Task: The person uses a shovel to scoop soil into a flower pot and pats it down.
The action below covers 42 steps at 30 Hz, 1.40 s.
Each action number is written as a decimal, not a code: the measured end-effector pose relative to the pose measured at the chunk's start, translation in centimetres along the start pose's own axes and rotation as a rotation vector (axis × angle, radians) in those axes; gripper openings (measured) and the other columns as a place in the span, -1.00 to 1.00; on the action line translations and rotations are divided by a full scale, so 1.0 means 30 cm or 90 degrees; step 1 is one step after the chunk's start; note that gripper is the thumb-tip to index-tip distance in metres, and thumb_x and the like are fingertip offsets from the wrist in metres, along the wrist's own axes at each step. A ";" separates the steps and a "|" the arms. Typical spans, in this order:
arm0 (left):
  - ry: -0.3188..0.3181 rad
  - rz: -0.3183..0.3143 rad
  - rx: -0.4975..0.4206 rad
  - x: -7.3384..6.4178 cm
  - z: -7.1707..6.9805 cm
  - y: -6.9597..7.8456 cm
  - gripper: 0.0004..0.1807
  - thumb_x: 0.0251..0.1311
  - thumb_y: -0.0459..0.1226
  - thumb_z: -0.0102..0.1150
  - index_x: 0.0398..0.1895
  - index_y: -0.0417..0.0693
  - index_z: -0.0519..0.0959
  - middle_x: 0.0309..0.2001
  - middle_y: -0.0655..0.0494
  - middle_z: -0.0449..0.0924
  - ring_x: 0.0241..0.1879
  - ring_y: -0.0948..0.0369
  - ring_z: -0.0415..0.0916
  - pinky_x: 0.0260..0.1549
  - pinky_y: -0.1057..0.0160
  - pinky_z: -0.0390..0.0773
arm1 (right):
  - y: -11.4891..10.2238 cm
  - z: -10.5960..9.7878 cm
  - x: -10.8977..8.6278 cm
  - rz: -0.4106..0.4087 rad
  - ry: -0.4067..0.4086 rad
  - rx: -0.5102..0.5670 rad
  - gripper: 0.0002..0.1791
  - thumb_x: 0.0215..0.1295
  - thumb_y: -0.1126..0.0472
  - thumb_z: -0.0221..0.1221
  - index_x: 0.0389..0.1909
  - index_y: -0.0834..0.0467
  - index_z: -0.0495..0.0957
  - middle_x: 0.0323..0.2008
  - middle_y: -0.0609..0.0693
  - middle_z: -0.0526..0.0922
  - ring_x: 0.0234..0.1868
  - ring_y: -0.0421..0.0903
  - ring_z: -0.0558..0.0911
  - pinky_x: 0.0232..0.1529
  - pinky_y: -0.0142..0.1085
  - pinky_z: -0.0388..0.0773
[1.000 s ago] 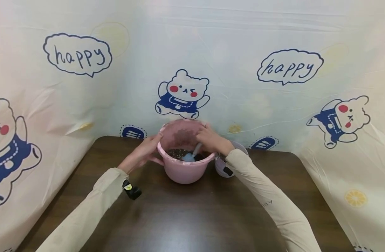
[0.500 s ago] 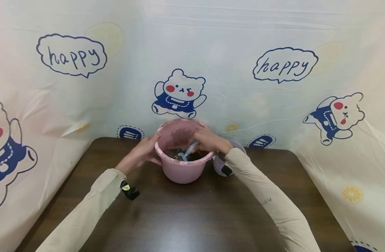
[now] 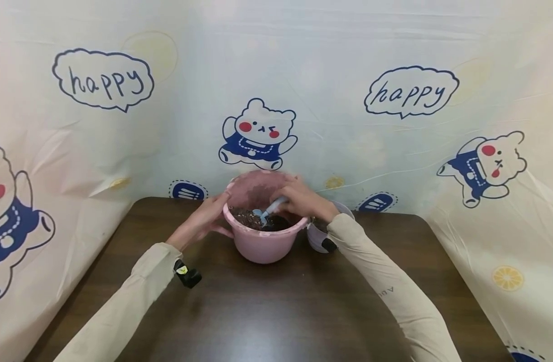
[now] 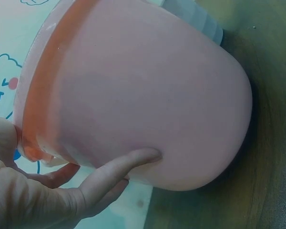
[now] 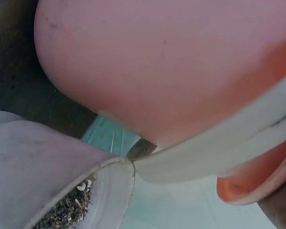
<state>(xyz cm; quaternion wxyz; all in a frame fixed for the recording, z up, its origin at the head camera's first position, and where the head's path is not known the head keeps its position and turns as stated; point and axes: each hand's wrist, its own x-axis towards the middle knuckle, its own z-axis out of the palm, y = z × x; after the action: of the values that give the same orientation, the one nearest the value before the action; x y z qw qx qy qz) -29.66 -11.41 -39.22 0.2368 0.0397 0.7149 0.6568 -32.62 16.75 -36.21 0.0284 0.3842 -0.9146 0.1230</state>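
Note:
A pink plastic basin (image 3: 264, 249) with dark soil (image 3: 243, 217) inside stands at the table's back. My left hand (image 3: 204, 217) holds it by its left side; in the left wrist view, fingers of the hand (image 4: 52, 186) lie along the outer wall (image 4: 148, 95) and at the rim. My right hand (image 3: 301, 198) reaches over the right rim and grips the handle of a small blue hand trowel (image 3: 273, 206). The blade sits in the soil, left of the middle. The right wrist view shows the basin's outside (image 5: 157, 62), with the trowel hidden.
Close against the basin's right side stands a pale lilac pot (image 3: 318, 241), partly behind my right forearm; dark, flecked soil (image 5: 69, 212) shows inside it. The brown table (image 3: 258, 311) ends at a printed cloth backdrop (image 3: 330, 90).
The trowel's blade has moved left in the soil, and its handle leans more to the right. Soil now heaps higher at the basin's left side. My left hand keeps its hold.

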 end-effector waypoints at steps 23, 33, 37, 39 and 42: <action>0.012 -0.009 0.007 -0.004 0.010 0.008 -0.18 0.67 0.05 -0.32 0.70 -0.22 -0.28 0.66 -0.35 -0.16 0.53 -0.32 0.12 -0.11 -0.18 0.80 | 0.017 -0.030 -0.066 0.047 0.137 0.014 -0.63 0.26 0.07 0.47 0.03 0.14 0.78 0.09 0.12 0.73 0.04 0.02 0.44 0.05 0.04 0.30; 0.012 -0.014 0.014 -0.003 0.005 0.009 -0.19 0.67 0.06 -0.31 0.71 -0.20 -0.24 0.64 -0.36 -0.11 0.51 -0.32 0.17 -0.12 -0.15 0.81 | 0.015 -0.029 -0.082 0.053 0.187 0.019 -0.68 0.29 0.12 0.44 0.02 0.13 0.79 -0.10 0.01 0.70 0.01 -0.01 0.44 0.03 0.07 0.26; 0.015 -0.016 0.016 -0.002 0.005 0.007 -0.17 0.67 0.08 -0.30 0.71 -0.19 -0.26 0.65 -0.35 -0.14 0.51 -0.33 0.16 -0.12 -0.15 0.81 | 0.015 -0.030 -0.090 0.058 0.197 0.020 -0.69 0.31 0.11 0.43 0.01 0.14 0.79 -0.11 0.00 0.68 0.03 -0.02 0.45 0.04 0.09 0.27; 0.015 -0.013 0.015 -0.001 0.006 0.003 -0.16 0.66 0.09 -0.29 0.71 -0.20 -0.26 0.66 -0.35 -0.16 0.52 -0.33 0.15 -0.11 -0.16 0.80 | 0.017 -0.029 -0.095 0.061 0.202 0.021 -0.68 0.31 0.10 0.43 0.03 0.14 0.78 -0.11 0.00 0.68 0.03 -0.02 0.45 0.03 0.08 0.26; 0.014 -0.006 0.014 0.001 0.004 -0.001 -0.15 0.66 0.09 -0.28 0.70 -0.21 -0.27 0.66 -0.34 -0.19 0.53 -0.35 0.13 -0.11 -0.18 0.80 | 0.025 -0.030 -0.104 0.063 0.215 0.017 -0.65 0.29 0.10 0.44 0.05 0.12 0.78 -0.11 0.00 0.69 0.02 -0.01 0.46 -0.01 0.06 0.23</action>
<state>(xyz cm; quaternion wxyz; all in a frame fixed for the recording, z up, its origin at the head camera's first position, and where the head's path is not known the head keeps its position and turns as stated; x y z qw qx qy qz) -29.63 -11.29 -39.25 0.2317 0.0318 0.7245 0.6484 -31.01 19.64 -35.96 0.1706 0.3127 -0.9129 0.1994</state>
